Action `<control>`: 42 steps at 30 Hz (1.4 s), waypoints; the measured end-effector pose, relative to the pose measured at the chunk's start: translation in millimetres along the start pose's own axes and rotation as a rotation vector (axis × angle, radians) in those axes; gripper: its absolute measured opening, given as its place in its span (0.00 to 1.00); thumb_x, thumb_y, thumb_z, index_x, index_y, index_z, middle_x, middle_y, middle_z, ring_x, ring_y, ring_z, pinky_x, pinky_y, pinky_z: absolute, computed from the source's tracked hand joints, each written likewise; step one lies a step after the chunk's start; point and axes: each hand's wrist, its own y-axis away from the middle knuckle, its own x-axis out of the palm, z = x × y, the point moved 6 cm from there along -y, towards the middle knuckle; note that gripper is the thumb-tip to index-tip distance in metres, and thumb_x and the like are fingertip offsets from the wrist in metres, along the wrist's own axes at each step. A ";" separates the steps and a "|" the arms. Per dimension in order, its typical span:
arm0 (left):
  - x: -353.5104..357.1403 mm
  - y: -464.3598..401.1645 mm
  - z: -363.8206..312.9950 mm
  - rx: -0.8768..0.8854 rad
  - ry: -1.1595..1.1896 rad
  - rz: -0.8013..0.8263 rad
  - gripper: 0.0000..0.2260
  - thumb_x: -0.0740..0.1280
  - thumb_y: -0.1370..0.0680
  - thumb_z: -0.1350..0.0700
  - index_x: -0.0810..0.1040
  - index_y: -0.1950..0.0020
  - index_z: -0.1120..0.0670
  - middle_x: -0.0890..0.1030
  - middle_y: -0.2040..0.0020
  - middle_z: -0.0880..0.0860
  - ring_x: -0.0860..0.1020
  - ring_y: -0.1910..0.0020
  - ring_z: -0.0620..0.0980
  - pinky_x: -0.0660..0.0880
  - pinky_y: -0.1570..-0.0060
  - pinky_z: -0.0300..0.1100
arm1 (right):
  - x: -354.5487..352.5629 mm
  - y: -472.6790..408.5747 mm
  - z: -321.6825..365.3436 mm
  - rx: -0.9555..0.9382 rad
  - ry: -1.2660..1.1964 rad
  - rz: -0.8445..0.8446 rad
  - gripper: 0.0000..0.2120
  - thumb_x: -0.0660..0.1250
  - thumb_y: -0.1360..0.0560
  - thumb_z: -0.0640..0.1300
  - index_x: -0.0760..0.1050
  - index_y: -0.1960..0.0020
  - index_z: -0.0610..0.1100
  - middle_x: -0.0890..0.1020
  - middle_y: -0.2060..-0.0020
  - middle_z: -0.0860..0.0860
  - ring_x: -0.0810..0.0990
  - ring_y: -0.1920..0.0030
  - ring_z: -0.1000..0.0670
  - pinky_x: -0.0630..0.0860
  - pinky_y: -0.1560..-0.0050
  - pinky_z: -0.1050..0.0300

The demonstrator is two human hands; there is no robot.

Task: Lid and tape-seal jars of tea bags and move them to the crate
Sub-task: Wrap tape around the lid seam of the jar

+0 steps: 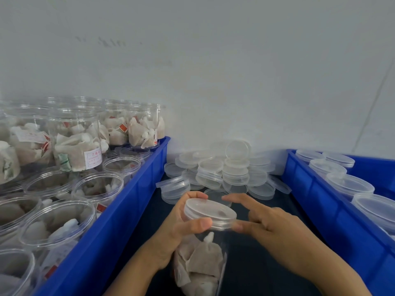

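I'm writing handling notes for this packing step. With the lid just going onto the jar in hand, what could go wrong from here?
1. The lid looks tilted on the jar, so it may seat crooked and seal badly.
2. A white tea bag tip sticks up near the rim and could get pinched under the lid.
3. Only the left hand grips the jar; the right hand touches the lid with straight fingers, so a push might slip the jar toward the loose lid pile.

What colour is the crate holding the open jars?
Blue crate; the head view shows it clearly.
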 end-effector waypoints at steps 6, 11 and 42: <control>-0.9 -0.6 8.7 -0.089 0.113 0.022 0.52 0.83 0.53 0.39 0.69 0.34 0.54 0.83 0.46 0.55 0.82 0.48 0.52 0.79 0.49 0.44 | -2.1 2.2 9.2 -0.128 0.166 -0.142 0.34 0.36 0.37 0.73 0.59 0.33 0.76 0.81 0.46 0.63 0.76 0.47 0.60 0.72 0.48 0.65; -1.5 -3.2 4.9 -0.014 -0.002 -0.041 0.44 0.79 0.45 0.35 0.72 0.38 0.57 0.84 0.51 0.51 0.82 0.51 0.51 0.78 0.53 0.39 | -2.3 -3.0 4.4 -0.123 0.154 -0.189 0.31 0.37 0.34 0.72 0.62 0.34 0.76 0.77 0.64 0.61 0.73 0.62 0.64 0.67 0.63 0.69; -9.4 4.9 -13.3 0.066 -0.132 -0.300 0.32 0.80 0.46 0.44 0.76 0.46 0.51 0.84 0.54 0.45 0.83 0.55 0.45 0.77 0.59 0.33 | 6.3 5.6 9.1 0.098 0.054 -0.127 0.16 0.51 0.20 0.63 0.74 0.43 0.60 0.80 0.56 0.60 0.78 0.55 0.58 0.76 0.50 0.59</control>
